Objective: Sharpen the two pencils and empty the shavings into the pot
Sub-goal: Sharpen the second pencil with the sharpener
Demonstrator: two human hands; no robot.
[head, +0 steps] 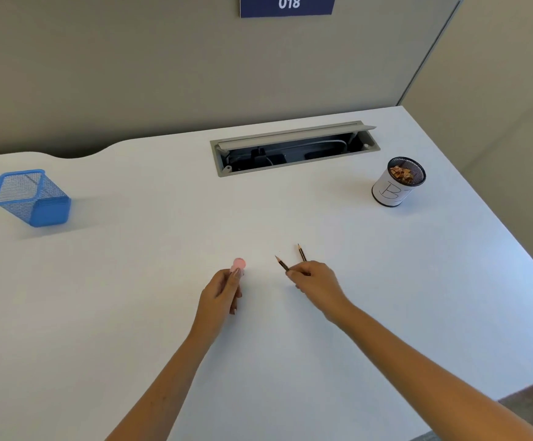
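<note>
My left hand point(224, 289) is closed around a small pink sharpener point(238, 265), whose round top sticks out above my fingers. My right hand point(314, 280) grips two dark pencils; one pencil point(281, 263) points up-left and the other pencil point(301, 253) points up, both with sharp tips showing. Their lower ends are hidden in my hand. The pot point(397, 183), a black mesh cylinder wrapped in white paper marked "B", stands at the far right with brown shavings inside.
A blue mesh square pen holder point(31, 197) stands at the far left. An open grey cable tray point(293, 148) is sunk into the white desk point(131, 281) near the back wall. The desk's right edge runs diagonally past the pot.
</note>
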